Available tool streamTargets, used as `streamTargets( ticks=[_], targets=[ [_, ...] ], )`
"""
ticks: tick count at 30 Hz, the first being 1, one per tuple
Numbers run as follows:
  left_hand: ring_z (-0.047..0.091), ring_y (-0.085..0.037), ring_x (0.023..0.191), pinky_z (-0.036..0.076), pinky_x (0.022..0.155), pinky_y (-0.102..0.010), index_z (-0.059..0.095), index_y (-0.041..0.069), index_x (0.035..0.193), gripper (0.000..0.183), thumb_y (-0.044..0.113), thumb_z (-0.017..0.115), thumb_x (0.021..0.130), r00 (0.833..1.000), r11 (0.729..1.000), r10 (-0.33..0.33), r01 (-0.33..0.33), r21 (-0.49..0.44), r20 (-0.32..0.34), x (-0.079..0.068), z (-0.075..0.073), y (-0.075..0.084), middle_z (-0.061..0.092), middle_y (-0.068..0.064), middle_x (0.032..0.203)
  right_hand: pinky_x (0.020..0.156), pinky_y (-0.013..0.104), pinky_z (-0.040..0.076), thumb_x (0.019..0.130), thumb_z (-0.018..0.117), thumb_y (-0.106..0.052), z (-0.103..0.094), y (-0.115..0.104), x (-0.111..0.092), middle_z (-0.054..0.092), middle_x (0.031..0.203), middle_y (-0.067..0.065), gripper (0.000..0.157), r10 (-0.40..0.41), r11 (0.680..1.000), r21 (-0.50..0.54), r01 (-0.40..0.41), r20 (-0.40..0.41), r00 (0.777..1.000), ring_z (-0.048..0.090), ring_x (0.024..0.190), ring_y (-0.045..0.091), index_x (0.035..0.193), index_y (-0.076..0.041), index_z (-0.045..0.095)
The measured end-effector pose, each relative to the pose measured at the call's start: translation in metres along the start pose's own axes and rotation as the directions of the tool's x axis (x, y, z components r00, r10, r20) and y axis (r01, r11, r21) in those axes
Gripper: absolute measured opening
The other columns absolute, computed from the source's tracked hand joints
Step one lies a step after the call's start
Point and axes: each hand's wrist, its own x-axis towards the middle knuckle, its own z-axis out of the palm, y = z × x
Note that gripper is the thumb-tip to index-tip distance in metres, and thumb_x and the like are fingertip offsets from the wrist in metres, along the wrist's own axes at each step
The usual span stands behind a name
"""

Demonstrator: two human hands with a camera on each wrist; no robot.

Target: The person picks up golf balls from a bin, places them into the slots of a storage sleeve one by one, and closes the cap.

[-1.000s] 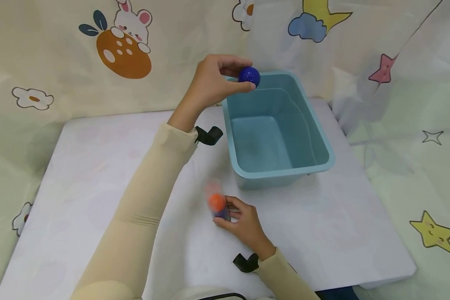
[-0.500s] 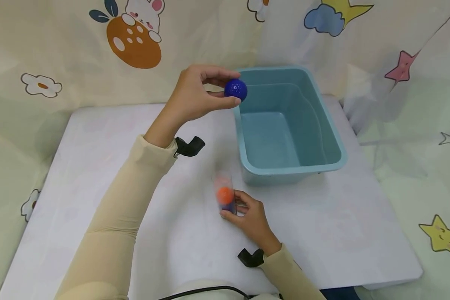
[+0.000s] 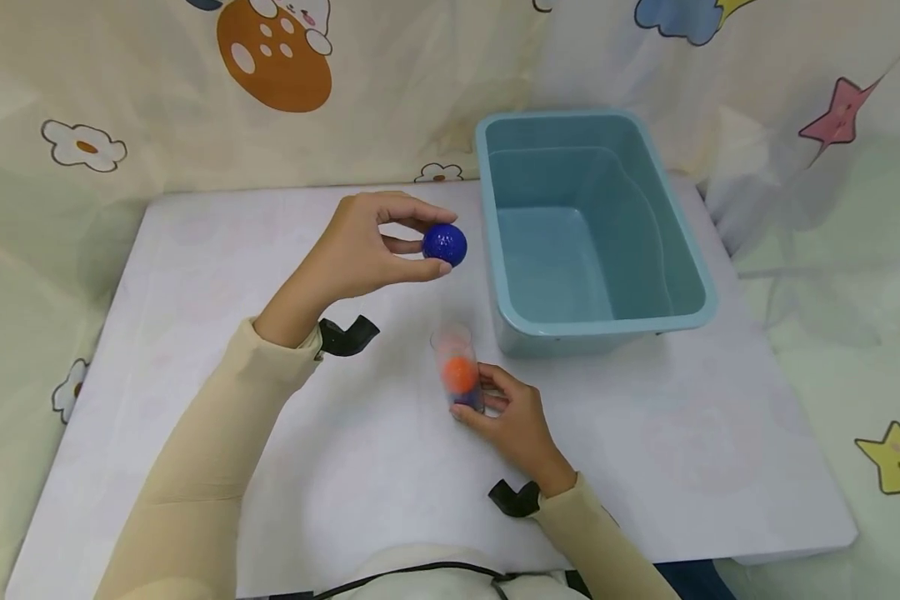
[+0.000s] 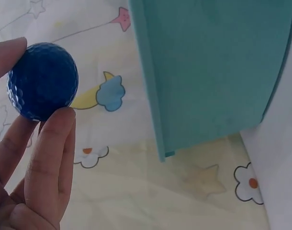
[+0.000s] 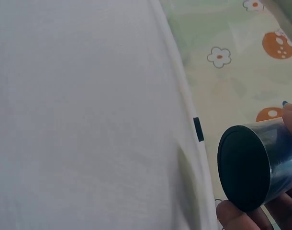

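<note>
A dimpled blue golf ball [image 3: 445,244] is pinched between the thumb and fingertips of my left hand [image 3: 356,248], left of the blue-green bin. The left wrist view has the same golf ball [image 4: 43,81] up close. Lower down, my right hand [image 3: 523,421] grips a clear tube [image 3: 451,336] near its bottom end. Inside the tube sits an orange ball [image 3: 461,375], with something dark blue below it, partly covered by the fingers. In the right wrist view the tube's dark round base [image 5: 244,167] shows, so the tube is held up off the table.
A blue-green plastic bin [image 3: 622,327] stands at the back right of the white-covered table [image 3: 682,467]; its visible floor is bare. Behind the table hangs a printed cloth [image 3: 390,92]. A black cable [image 3: 427,568] runs along the person's front.
My left hand has drawn back from over the bin's left rim, down and leftward with the golf ball. The right hand keeps its grip on the tube. The head view has shifted slightly.
</note>
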Motion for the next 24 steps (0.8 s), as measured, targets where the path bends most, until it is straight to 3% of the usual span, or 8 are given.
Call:
streamTargets(
  ticks=[6, 13, 19, 24],
  targets=[
    [0.071, -0.021, 0.113, 0.065, 0.091, -0.035, 0.079, 0.002, 0.126, 0.046, 0.003, 0.094, 0.082, 0.995, 0.999, -0.002, 0.006, -0.039, 0.098, -0.018, 0.002, -0.014, 0.075, -0.008, 0.125, 0.095, 0.038, 0.063, 0.082, 0.092, 0.006, 0.000, -0.008, 0.007, 0.073, 0.125, 0.022, 0.058, -0.031, 0.999, -0.037, 0.031, -0.010, 0.999, 0.073, 0.116, 0.039, 0.135, 0.007, 0.068],
    [0.073, -0.022, 0.114, 0.065, 0.092, -0.037, 0.079, 0.002, 0.126, 0.045, 0.002, 0.092, 0.083, 0.973, 0.999, 0.003, 0.006, -0.040, 0.232, -0.026, 0.007, -0.025, 0.076, -0.008, 0.127, 0.096, 0.041, 0.062, 0.081, 0.093, 0.005, 0.000, -0.015, 0.013, 0.074, 0.127, 0.023, 0.058, -0.028, 0.996, -0.085, 0.026, -0.023, 0.999, 0.073, 0.117, 0.040, 0.134, 0.007, 0.069],
    [0.073, -0.021, 0.112, 0.065, 0.091, -0.034, 0.080, 0.003, 0.126, 0.045, 0.002, 0.092, 0.083, 0.959, 1.000, 0.019, -0.014, -0.021, 0.283, -0.030, 0.010, -0.028, 0.076, -0.007, 0.124, 0.095, 0.043, 0.062, 0.080, 0.093, 0.005, 0.002, -0.021, 0.016, 0.074, 0.127, 0.023, 0.057, -0.037, 0.994, -0.101, 0.034, -0.031, 0.999, 0.073, 0.116, 0.041, 0.133, 0.007, 0.070],
    [0.072, -0.021, 0.115, 0.065, 0.091, -0.033, 0.079, 0.001, 0.126, 0.045, 0.001, 0.091, 0.083, 0.959, 0.999, 0.029, -0.021, -0.031, 0.281, -0.031, 0.010, -0.030, 0.076, -0.007, 0.124, 0.094, 0.044, 0.063, 0.082, 0.092, 0.004, 0.003, -0.022, 0.019, 0.074, 0.126, 0.023, 0.055, -0.062, 0.991, -0.116, 0.059, -0.029, 0.998, 0.074, 0.115, 0.041, 0.133, 0.007, 0.069]
  ],
)
